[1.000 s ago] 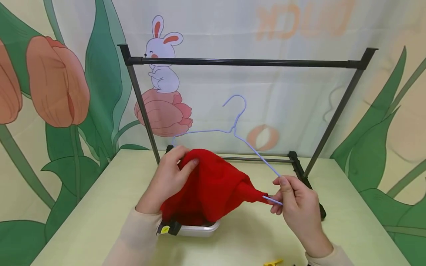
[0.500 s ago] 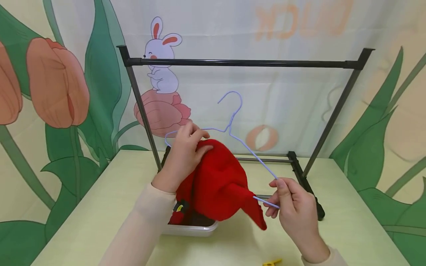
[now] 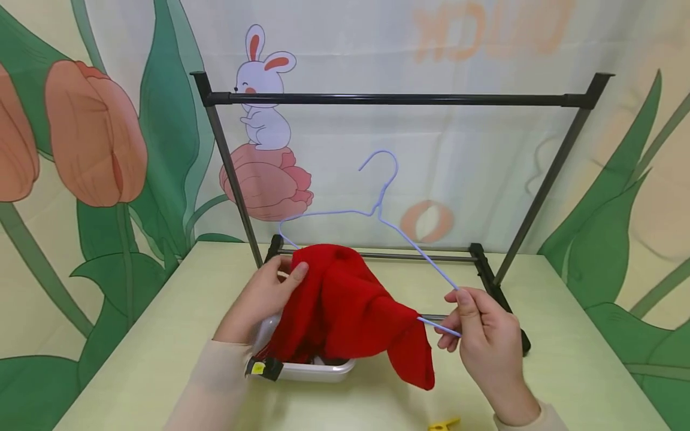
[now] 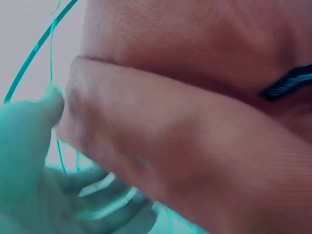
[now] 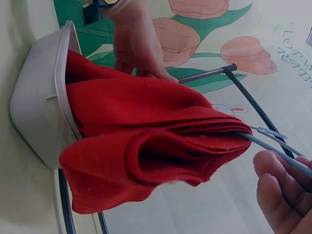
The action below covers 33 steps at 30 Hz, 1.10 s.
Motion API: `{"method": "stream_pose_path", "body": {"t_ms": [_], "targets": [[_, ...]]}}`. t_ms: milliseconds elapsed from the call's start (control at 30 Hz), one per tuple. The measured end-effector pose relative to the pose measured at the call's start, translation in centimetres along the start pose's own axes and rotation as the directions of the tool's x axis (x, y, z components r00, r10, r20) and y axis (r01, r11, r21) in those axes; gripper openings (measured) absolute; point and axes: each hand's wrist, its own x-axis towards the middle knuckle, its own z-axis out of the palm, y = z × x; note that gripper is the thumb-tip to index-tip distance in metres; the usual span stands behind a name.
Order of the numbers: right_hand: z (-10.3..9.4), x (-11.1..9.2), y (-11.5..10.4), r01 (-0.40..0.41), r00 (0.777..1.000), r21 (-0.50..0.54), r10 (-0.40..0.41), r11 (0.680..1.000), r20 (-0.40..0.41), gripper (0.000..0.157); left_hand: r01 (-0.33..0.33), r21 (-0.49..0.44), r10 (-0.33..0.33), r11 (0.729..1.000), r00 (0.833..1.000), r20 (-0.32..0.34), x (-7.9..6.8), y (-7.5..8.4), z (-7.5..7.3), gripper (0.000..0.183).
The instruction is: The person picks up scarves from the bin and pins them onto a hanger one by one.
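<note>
A red cloth [image 3: 345, 305] is draped in folds over the lower bar of a light purple wire hanger [image 3: 417, 248]. Its lower left part hangs into a white plastic tub [image 3: 318, 372]; a loose flap droops at the right. My left hand [image 3: 266, 293] pinches the cloth's upper left edge, thumb in front and fingers behind it; in the left wrist view the thumb [image 4: 51, 105] meets that edge. My right hand [image 3: 482, 335] grips the hanger's right corner, just beyond the cloth. The right wrist view shows the cloth's layered folds [image 5: 195, 131] around the bar.
Behind the hands stands a black garment rack [image 3: 399, 99], its top rail above the hanger's hook. A yellow clip [image 3: 444, 425] lies at the table's front edge. A printed curtain [image 3: 485, 155] hangs behind the table [image 3: 151, 359].
My left hand rose to the right with the cloth, then came back down and left, spreading it along the bar. The cloth's right end dropped into a hanging flap. My right hand kept hold of the hanger.
</note>
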Motion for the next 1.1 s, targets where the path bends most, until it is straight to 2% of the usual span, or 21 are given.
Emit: {"method": "stream_pose_path", "body": {"t_ms": [67,167,267,400,500,633,700,733,800,867,900,933,967,1033,1067,1100], "targets": [[-0.1,0.0,0.0,-0.006,1.0,-0.001,0.006,1.0,0.0,0.016,-0.025,-0.087,0.034,0.996,0.995,0.094,-0.2,-0.9,0.1,0.048],[-0.2,0.0,0.0,-0.013,1.0,-0.004,0.013,1.0,-0.003,0.016,-0.054,-0.241,0.091,0.969,0.985,0.146,-0.5,-1.3,0.2,0.036],[-0.3,0.0,0.0,-0.015,1.0,-0.012,0.015,1.0,-0.003,0.016,-0.029,-0.36,0.076,0.932,0.991,0.115,-0.7,-0.6,-0.2,0.036],[-0.4,0.0,0.1,-0.01,1.0,-0.033,0.01,0.999,-0.004,0.016,0.026,-0.477,0.006,0.878,0.998,0.065,-0.5,1.1,-1.2,0.04],[-0.5,-0.1,0.2,-0.006,1.0,-0.049,0.006,0.999,-0.002,0.016,0.021,-0.54,-0.011,0.842,1.0,0.021,0.0,2.2,-1.8,0.037],[-0.5,-0.2,0.2,0.002,1.0,-0.051,-0.002,0.999,0.004,0.016,-0.017,-0.593,0.015,0.805,1.0,-0.009,1.3,3.0,-2.2,0.034],[-0.5,-0.3,0.2,0.004,1.0,-0.039,-0.004,0.999,0.003,0.016,-0.008,-0.592,0.007,0.806,1.0,-0.005,2.0,3.2,-2.3,0.035],[-0.5,-0.3,0.2,0.005,1.0,-0.031,-0.005,0.999,-0.001,0.016,0.004,-0.566,-0.007,0.824,1.0,-0.004,2.2,3.1,-2.4,0.037],[-0.4,-0.4,0.1,0.008,1.0,-0.015,-0.008,1.0,-0.006,0.016,0.03,-0.461,-0.04,0.887,0.999,-0.013,2.6,3.0,-2.7,0.042],[-0.4,-0.5,0.2,0.017,1.0,-0.003,-0.017,1.0,-0.01,0.016,0.046,-0.273,-0.059,0.961,0.997,-0.041,2.7,2.7,-2.9,0.049],[-0.3,-0.5,0.2,0.021,1.0,0.001,-0.021,1.0,-0.012,0.016,0.051,-0.167,-0.062,0.985,0.996,-0.059,2.6,2.5,-3.0,0.051],[-0.3,-0.5,0.2,0.028,1.0,0.001,-0.028,1.0,-0.013,0.016,0.059,-0.056,-0.063,0.997,0.995,-0.079,2.5,2.4,-3.0,0.054],[-0.2,-0.5,0.2,0.034,0.999,0.001,-0.034,0.999,-0.014,0.016,0.055,0.045,-0.05,0.997,0.993,-0.107,2.3,2.3,-3.0,0.056],[-0.1,-0.5,0.2,0.045,0.999,-0.002,-0.045,0.999,-0.016,0.016,0.023,0.208,0.016,0.978,0.982,-0.186,1.9,2.3,-2.6,0.059],[-0.1,-0.5,0.2,0.049,0.999,-0.006,-0.05,0.999,-0.017,0.016,0.001,0.267,0.063,0.964,0.971,-0.232,1.6,2.4,-2.3,0.059],[0.0,-0.5,0.2,0.054,0.998,-0.009,-0.054,0.999,-0.016,0.016,-0.025,0.318,0.12,0.948,0.952,-0.281,1.2,2.5,-2.0,0.058]]}}
